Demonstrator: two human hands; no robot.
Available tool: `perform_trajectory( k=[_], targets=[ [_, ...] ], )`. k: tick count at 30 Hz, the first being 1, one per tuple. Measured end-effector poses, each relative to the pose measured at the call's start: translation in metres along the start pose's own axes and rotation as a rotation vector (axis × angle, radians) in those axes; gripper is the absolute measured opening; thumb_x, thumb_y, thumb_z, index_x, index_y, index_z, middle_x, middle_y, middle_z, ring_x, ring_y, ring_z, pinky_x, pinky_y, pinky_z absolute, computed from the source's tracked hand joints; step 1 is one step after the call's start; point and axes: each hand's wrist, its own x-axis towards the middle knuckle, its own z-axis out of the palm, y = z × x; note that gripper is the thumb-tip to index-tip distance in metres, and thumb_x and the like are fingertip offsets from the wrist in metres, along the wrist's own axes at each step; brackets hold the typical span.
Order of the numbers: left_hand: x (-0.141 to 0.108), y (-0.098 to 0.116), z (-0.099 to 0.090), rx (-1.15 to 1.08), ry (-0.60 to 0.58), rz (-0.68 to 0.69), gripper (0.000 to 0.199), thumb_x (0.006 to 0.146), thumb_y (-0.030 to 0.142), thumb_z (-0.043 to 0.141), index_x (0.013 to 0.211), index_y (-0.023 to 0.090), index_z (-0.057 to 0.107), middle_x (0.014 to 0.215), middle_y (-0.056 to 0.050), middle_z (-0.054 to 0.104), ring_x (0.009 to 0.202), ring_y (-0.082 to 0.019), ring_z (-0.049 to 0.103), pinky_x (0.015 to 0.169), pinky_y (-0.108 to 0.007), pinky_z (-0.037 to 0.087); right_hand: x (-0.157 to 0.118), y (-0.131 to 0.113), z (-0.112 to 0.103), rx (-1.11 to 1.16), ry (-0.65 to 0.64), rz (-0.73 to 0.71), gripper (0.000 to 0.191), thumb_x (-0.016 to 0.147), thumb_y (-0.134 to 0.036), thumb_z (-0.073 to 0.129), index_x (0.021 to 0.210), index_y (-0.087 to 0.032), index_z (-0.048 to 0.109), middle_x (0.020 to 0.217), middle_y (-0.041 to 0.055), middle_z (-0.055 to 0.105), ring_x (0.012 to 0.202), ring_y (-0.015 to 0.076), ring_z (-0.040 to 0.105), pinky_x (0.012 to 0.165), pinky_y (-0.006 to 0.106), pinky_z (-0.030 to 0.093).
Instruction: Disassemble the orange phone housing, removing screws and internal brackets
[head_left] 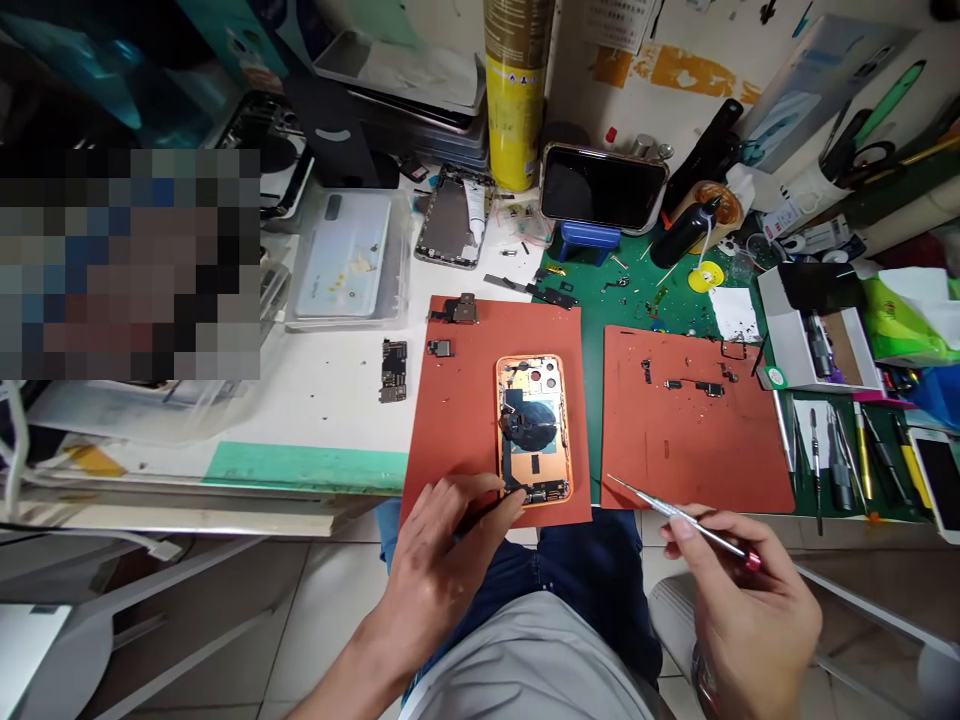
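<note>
An orange iPhone-style rear housing (564, 430) lies open on a red silicone mat (465, 430), showing black shielding and a round wireless charging coil. My left hand (442, 560) rests at its bottom edge, fingertips pinching thin black tweezers (484, 510) against the housing. My right hand (742, 590) hovers to the right, apart from the housing, shut on a steel precision screwdriver (675, 514) with a red end. A bare logic board (393, 371) lies on the white bench left of the mat. Small phone modules (457, 310) sit at the mat's top edge.
A second red mat (697, 450) holds several small black parts. Behind stand a yellow spray can (517, 100), a phone on a blue stand (604, 187) and a stripped phone frame (450, 215). A white box of tools (817, 340) sits right. A blurred patch covers the far left.
</note>
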Motion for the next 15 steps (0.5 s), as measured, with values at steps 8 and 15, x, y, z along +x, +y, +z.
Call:
perform_trajectory(
  k=[8,15],
  targets=[
    [0.003,-0.003,-0.002,0.069,-0.005,0.068,0.038,0.099,0.000,0.068,0.126,0.026,0.074,0.116,-0.006,0.066,0.095,-0.017,0.064,0.078,-0.032,0.050,-0.001,0.007,0.046,-0.225,0.000,-0.501,0.010,0.091,-0.019,0.084,0.094,-0.022,0.075,0.099,0.0045,0.080,0.081,0.0162,0.075,0.072,0.028,0.061],
    [0.000,-0.007,-0.001,0.084,0.010,0.081,0.039,0.097,0.001,0.072,0.128,0.024,0.074,0.123,-0.008,0.067,0.101,-0.019,0.066,0.082,-0.034,0.053,0.014,-0.002,0.091,-0.442,-0.041,-0.674,0.013,0.105,-0.017,0.061,0.096,-0.021,0.069,0.087,0.0045,0.075,0.079,0.0177,0.071,0.075,0.031,0.057]
  ],
)
